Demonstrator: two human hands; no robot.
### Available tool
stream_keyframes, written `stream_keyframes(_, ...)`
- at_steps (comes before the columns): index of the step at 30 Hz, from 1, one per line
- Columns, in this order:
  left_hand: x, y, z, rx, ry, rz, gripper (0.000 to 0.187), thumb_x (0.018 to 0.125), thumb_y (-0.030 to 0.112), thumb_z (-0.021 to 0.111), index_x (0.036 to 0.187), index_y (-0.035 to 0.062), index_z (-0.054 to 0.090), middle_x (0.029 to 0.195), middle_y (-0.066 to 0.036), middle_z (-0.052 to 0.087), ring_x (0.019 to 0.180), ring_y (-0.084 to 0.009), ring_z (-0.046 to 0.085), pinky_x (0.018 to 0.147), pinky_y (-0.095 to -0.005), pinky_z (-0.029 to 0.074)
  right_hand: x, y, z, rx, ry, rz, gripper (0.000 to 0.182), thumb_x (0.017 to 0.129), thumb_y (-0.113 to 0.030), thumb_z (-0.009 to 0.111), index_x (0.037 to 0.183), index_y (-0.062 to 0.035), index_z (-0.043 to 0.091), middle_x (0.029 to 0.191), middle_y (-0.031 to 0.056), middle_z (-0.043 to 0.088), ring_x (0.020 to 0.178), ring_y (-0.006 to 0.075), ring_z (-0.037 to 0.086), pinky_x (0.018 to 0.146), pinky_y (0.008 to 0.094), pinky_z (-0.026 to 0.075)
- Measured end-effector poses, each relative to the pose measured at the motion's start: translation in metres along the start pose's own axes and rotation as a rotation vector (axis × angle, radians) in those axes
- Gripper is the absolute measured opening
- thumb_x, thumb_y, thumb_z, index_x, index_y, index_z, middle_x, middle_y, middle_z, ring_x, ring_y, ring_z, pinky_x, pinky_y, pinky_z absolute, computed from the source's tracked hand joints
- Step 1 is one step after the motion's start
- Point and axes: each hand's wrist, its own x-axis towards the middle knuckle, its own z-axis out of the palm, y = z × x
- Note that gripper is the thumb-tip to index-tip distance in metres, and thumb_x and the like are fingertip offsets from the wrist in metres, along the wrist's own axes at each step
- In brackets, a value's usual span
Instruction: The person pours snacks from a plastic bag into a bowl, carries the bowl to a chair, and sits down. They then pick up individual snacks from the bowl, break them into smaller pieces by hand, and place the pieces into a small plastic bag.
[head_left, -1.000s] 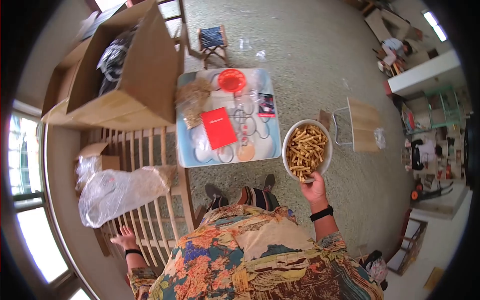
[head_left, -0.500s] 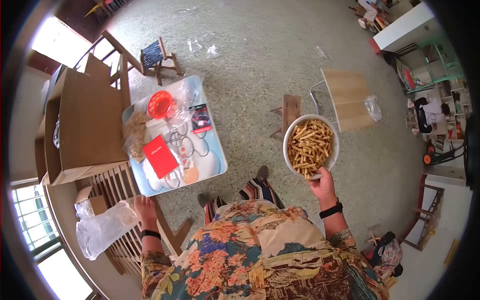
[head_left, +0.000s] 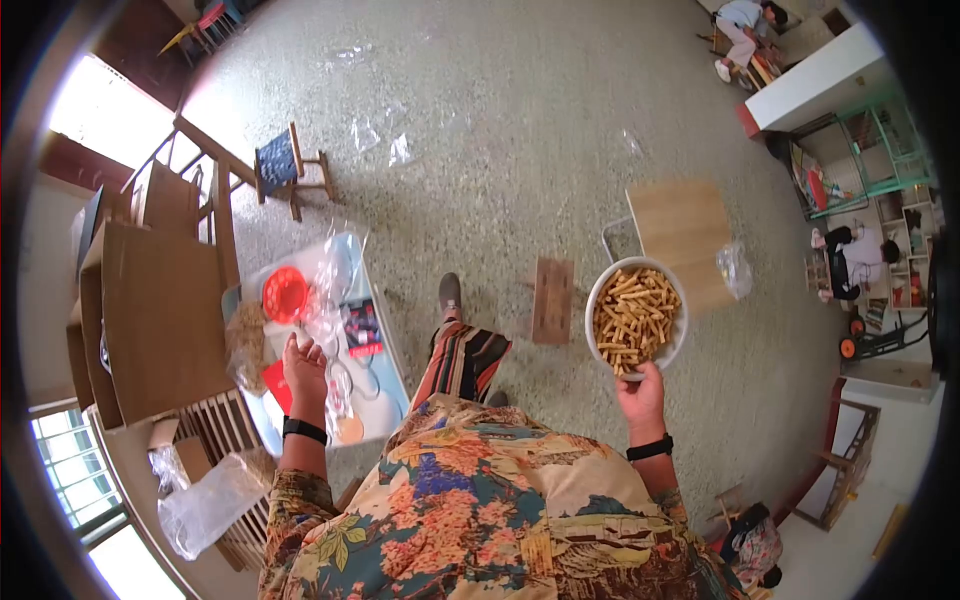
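Observation:
My right hand [head_left: 640, 396] grips the near rim of a white bowl [head_left: 684, 325] and holds it up over the floor. The bowl is filled with yellow-brown sticks [head_left: 632, 315] that look like fries or crisp snack sticks. My left hand [head_left: 307, 372] is above the small table [head_left: 385, 395], its fingers loosely apart and nothing seen in them. Under and beside it lie a red notebook [head_left: 277, 386], partly covered by the hand, a red plastic basket [head_left: 286, 294], clear plastic wrapping [head_left: 322, 305] and a dark printed card [head_left: 362, 328].
A low wooden stool [head_left: 553, 300] and a small board-topped table [head_left: 680, 235] stand ahead. Cardboard boxes [head_left: 160, 320] are at the left, beside a slatted wooden bench [head_left: 222, 425]. A blue-seated folding stool [head_left: 280, 165] stands further off. Other people sit along the right side.
My left hand has left the plastic bag by the bench and moved forward over the table. My feet have stepped, and the room has shifted in view. The bowl stays in my right hand.

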Motion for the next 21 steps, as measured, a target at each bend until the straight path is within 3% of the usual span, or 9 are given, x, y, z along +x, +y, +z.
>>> stream_keyframes(3, 0.049, -0.008, 0.058, -0.005, -0.015, -0.007, 0.030, 0.093, 0.028, 0.050, 0.122, 0.0207, 0.047, 0.090, -0.002, 0.058, 0.072, -0.0136, 0.055, 0.061, -0.0278, 0.046, 0.055, -0.007, 0.038, 0.050, -0.070, -0.016, 0.028, 0.082, -0.010, 0.048, 0.109, -0.0054, 0.053, 0.095, 0.0055, 0.060, 0.072, 0.0173, 0.056, 0.047, 0.0280, 0.039)
stream_keyframes(8, 0.140, 0.034, 0.191, 0.039, -0.006, -0.033, 0.030, 0.092, 0.018, 0.048, 0.122, 0.0159, 0.045, 0.083, -0.003, 0.058, 0.066, -0.0139, 0.054, 0.054, -0.0270, 0.044, 0.124, -0.045, 0.159, 0.103, -0.048, -0.032, 0.021, 0.082, -0.006, 0.048, 0.102, -0.0053, 0.054, 0.086, 0.0032, 0.058, 0.065, 0.0148, 0.053, 0.046, 0.0263, 0.038)
stream_keyframes(15, 0.223, 0.066, 0.412, 0.301, -0.269, -0.101, 0.025, 0.093, 0.016, 0.049, 0.117, 0.0147, 0.050, 0.079, -0.004, 0.058, 0.064, -0.0122, 0.055, 0.051, -0.0251, 0.044, 0.221, -0.088, 0.292, 0.147, -0.051, -0.063, 0.026, 0.083, -0.007, 0.046, 0.107, -0.0030, 0.055, 0.093, 0.0061, 0.062, 0.071, 0.0170, 0.057, 0.047, 0.0280, 0.040)
stream_keyframes(21, 0.306, 0.040, 0.582, 0.533, -0.608, -0.415, 0.028, 0.093, 0.024, 0.052, 0.117, 0.0107, 0.051, 0.085, -0.006, 0.060, 0.070, -0.0149, 0.058, 0.059, -0.0281, 0.047, 0.359, -0.142, 0.391, 0.124, -0.063, 0.014, 0.024, 0.083, -0.008, 0.047, 0.105, -0.0011, 0.055, 0.091, 0.0070, 0.062, 0.069, 0.0173, 0.057, 0.049, 0.0292, 0.041)
